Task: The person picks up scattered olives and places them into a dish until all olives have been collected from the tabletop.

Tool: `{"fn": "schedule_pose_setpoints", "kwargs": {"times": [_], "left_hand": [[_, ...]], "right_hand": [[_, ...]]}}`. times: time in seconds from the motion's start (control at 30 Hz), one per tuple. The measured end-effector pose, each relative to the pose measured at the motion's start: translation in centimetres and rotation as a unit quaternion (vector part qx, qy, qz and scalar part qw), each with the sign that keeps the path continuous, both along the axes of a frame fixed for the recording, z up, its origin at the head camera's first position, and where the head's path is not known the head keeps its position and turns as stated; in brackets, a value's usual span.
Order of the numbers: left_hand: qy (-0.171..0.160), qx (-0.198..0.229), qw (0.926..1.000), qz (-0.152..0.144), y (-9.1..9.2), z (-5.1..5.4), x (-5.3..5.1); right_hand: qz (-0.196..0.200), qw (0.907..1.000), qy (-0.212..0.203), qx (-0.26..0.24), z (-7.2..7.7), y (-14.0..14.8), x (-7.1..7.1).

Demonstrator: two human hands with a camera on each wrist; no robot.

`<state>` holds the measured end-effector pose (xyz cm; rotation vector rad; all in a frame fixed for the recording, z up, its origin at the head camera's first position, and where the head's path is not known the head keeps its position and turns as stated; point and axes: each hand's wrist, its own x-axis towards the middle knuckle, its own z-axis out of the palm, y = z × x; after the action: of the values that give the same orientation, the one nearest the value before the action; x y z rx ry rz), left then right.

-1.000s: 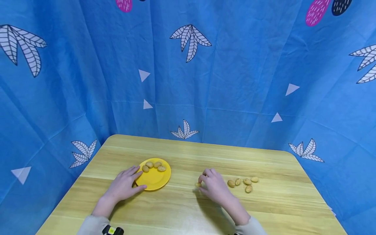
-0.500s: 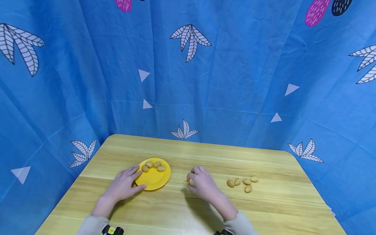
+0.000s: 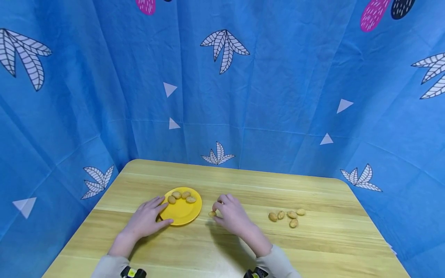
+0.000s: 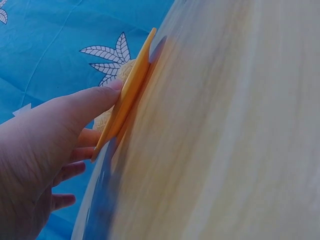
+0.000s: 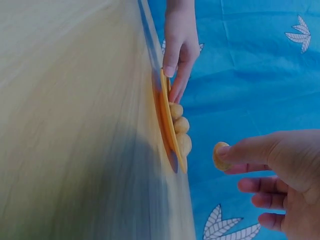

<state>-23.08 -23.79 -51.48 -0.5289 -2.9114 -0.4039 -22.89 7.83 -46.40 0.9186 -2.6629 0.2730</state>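
Right grip (image 3: 230, 217) pinches a small potato-like piece (image 3: 211, 213), aloft over the desk (image 3: 320, 251) — yellow plate (image 3: 180, 216) just leftward, lower. Left grip (image 3: 146, 219), fingers loose and spread, touches the plate's opposite edge. Piece's long axis unclear — partly hidden by fingers.

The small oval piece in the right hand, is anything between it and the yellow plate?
Nothing visible stands between the oval piece in the right hand and the yellow plate. The left hand is at the plate's opposite edge, outside that path.
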Motion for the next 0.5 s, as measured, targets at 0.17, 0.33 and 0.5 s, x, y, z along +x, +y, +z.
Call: {"fn": "schedule_pose_setpoints", "kwargs": {"times": [0.17,0.33,0.5], "left_hand": [[0.012,-0.005,0.9999,-0.004,-0.1,0.2,-0.4],[0.017,-0.005,0.9998,-0.006,-0.2,0.2,-0.4],[0.004,-0.007,1.0,-0.005,-0.2,0.1,-0.2]], "right_hand": [[0.004,1.0,-0.002,0.003,0.0,-0.9,-0.5],[0.008,1.0,0.003,-0.001,-0.1,-1.6,-0.9],[0.008,1.0,0.003,0.001,-0.2,-1.9,-0.9]]}}
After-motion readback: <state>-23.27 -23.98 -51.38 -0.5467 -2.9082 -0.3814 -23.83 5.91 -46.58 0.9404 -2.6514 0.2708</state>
